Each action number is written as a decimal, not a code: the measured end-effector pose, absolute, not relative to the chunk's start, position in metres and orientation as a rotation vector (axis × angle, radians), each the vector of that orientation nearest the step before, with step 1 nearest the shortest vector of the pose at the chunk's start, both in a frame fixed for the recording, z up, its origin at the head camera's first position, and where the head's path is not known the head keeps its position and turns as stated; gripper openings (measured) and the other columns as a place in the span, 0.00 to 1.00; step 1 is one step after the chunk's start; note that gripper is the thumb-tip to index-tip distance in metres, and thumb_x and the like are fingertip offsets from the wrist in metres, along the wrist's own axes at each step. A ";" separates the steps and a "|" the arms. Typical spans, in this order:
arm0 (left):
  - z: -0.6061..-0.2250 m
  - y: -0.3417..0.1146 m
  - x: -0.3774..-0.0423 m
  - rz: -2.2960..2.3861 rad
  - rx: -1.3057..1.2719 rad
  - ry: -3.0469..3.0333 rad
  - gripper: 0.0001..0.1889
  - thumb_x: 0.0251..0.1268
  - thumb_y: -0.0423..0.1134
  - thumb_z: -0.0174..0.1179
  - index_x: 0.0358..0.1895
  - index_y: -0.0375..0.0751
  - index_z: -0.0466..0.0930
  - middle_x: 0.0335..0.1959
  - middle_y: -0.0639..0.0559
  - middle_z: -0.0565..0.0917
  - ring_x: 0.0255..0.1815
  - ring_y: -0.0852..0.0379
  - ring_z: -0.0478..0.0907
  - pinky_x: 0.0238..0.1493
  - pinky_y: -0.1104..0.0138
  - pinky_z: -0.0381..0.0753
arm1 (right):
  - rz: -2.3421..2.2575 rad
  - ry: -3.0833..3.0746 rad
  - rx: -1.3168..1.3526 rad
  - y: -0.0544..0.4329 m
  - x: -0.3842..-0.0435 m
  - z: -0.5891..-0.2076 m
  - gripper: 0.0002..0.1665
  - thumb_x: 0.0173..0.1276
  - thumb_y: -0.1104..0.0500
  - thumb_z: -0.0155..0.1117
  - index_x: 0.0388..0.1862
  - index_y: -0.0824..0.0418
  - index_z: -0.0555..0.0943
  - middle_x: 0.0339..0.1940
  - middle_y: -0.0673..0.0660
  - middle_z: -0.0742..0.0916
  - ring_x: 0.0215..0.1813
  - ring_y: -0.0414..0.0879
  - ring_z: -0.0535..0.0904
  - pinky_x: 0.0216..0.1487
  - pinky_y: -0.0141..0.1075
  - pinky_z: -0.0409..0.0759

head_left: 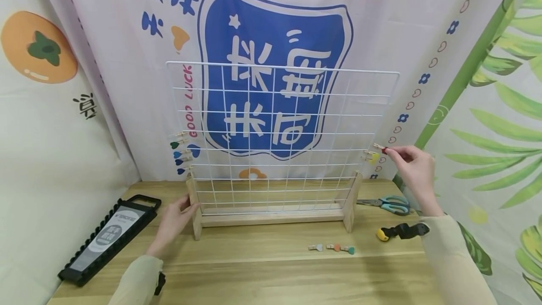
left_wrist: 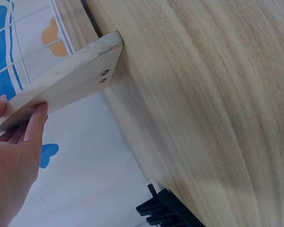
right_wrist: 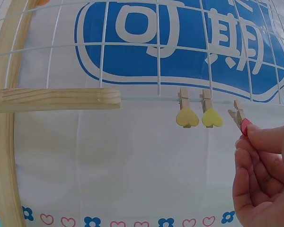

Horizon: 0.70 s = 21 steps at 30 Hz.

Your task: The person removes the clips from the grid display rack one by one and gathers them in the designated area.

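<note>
A white wire grid [head_left: 283, 67] stands upright in a wooden stand [head_left: 273, 220]. My left hand [head_left: 174, 220] grips the stand's left upright [left_wrist: 68, 78], with fingers and thumb about its edge. At the grid's right edge, my right hand [head_left: 415, 171] pinches a small wooden clothespin with a red heart [right_wrist: 245, 126] between thumb and finger. That clothespin's jaws are spread close by the edge wire. Beside it, an orange-yellow heart clothespin [right_wrist: 187, 117] and a yellow heart clothespin [right_wrist: 210, 117] are clipped on the same wire.
Green and blue heart clothespins [head_left: 174, 145] hang along the grid's left edge. White [head_left: 318, 247], orange [head_left: 336, 248] and teal [head_left: 350, 250] heart clothespins lie in front. Scissors [head_left: 395, 204] and a black-and-yellow tool [head_left: 402, 232] lie right, a black rack [head_left: 110, 239] left.
</note>
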<state>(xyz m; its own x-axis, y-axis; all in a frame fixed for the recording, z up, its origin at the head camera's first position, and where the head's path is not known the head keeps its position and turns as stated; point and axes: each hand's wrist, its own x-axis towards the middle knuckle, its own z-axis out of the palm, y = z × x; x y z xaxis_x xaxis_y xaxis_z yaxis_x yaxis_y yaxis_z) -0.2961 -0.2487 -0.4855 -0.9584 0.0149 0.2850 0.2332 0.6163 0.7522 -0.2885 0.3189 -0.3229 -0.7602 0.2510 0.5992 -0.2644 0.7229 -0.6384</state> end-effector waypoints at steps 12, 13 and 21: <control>-0.485 -0.248 -0.295 -1.267 -0.200 -2.599 0.24 0.75 0.40 0.56 0.65 0.24 0.71 0.61 0.27 0.77 0.62 0.32 0.76 0.59 0.46 0.80 | 0.957 -2.325 0.077 0.317 -0.264 -0.358 0.18 0.70 0.49 0.66 0.44 0.63 0.87 0.30 0.20 0.78 0.31 0.21 0.76 0.31 0.18 0.74; -0.485 -0.248 -0.295 -1.267 -0.200 -2.600 0.24 0.75 0.40 0.56 0.65 0.24 0.71 0.61 0.26 0.77 0.62 0.32 0.77 0.59 0.46 0.80 | 0.955 -2.329 0.080 0.316 -0.262 -0.362 0.17 0.70 0.50 0.66 0.44 0.63 0.87 0.30 0.21 0.78 0.30 0.21 0.75 0.31 0.18 0.75; -0.485 -0.249 -0.296 -1.259 -0.217 -2.585 0.23 0.74 0.38 0.56 0.64 0.25 0.71 0.61 0.26 0.77 0.61 0.31 0.77 0.58 0.46 0.80 | 1.061 -2.367 0.123 0.297 -0.242 -0.402 0.11 0.67 0.55 0.69 0.41 0.61 0.88 0.36 0.56 0.92 0.31 0.25 0.79 0.30 0.20 0.76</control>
